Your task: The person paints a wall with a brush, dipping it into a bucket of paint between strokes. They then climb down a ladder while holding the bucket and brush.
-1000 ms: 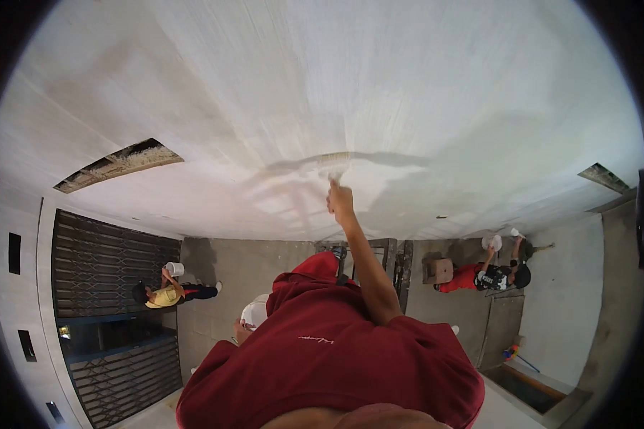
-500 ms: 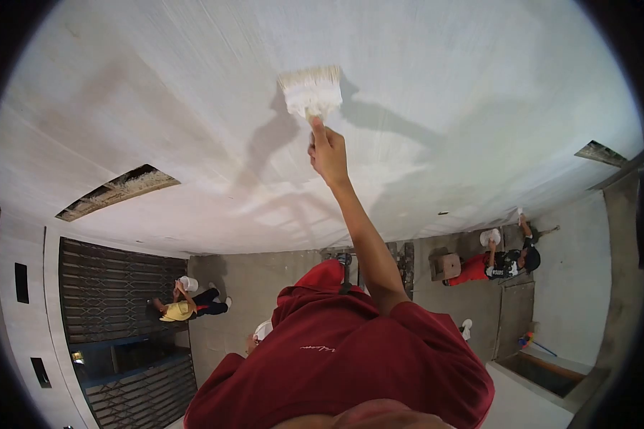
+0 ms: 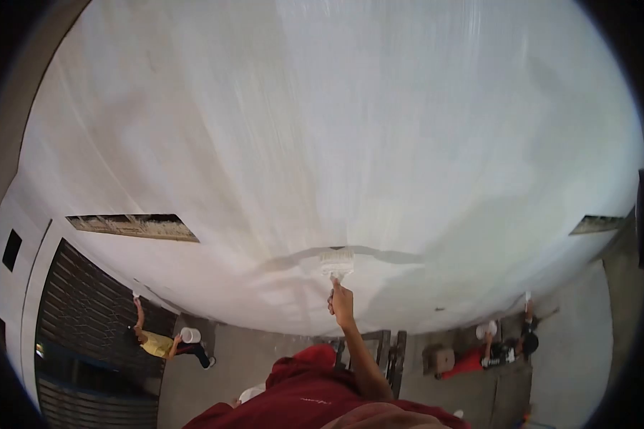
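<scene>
My right hand (image 3: 342,304) grips the handle of a wide, flat paintbrush (image 3: 337,266) coated in white paint. Its bristles point upward and lie against the pale wall (image 3: 379,171), just under a dark shadow line. At the lower left, beside my red shirt, part of a white bucket (image 3: 252,393) shows. A small bit of my left hand (image 3: 236,403) is visible at the bucket's side, closed on it; the shirt hides the rest.
A person in a yellow top (image 3: 156,345) at left holds a white bucket (image 3: 189,334) and reaches to the wall. Another person in red trousers (image 3: 461,363) at right does likewise, near a stool (image 3: 442,360). Wall openings (image 3: 132,226) sit on both sides; a metal gate (image 3: 86,322) stands left.
My right hand and the brush have come down the wall, closer to my body. The view has tilted up. The person at left now has an arm raised to the wall.
</scene>
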Motion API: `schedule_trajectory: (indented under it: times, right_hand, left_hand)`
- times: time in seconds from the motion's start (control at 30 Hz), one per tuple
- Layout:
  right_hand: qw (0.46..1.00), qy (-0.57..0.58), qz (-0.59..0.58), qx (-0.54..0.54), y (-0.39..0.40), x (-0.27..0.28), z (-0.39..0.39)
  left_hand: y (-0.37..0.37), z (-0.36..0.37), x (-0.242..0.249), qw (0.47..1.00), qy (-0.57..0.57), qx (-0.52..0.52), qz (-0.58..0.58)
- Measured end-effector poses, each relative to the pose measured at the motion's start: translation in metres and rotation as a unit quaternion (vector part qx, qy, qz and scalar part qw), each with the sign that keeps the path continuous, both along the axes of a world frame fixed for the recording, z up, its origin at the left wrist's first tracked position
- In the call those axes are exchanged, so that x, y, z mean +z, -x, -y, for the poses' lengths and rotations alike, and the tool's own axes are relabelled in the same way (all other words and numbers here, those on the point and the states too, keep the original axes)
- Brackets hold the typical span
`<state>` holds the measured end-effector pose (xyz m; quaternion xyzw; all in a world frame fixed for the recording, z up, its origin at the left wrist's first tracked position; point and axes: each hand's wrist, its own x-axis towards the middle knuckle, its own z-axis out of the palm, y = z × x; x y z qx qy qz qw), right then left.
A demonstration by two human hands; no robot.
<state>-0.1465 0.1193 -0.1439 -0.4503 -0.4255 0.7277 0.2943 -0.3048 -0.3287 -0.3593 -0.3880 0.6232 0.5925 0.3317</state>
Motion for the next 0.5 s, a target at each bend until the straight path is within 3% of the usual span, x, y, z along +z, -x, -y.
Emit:
schedule_trajectory:
  times: [0.13, 0.33, 0.5]
  right_hand:
    - [0.978, -0.154, -0.122, 0.066, -0.007, 0.175, -0.019]
    - [0.878, -0.373, -0.286, 0.091, -0.009, 0.415, -0.048]
    - [0.834, -0.47, -0.286, 0.042, 0.02, 0.569, -0.08]
  left_hand:
    - [0.008, -0.012, 0.007, 1.0, 0.008, 0.001, 0.004]
    - [0.01, -0.026, 0.013, 1.0, 0.003, 0.002, 0.005]
    - [0.009, -0.029, 0.011, 1.0, 0.004, 0.003, 0.009]
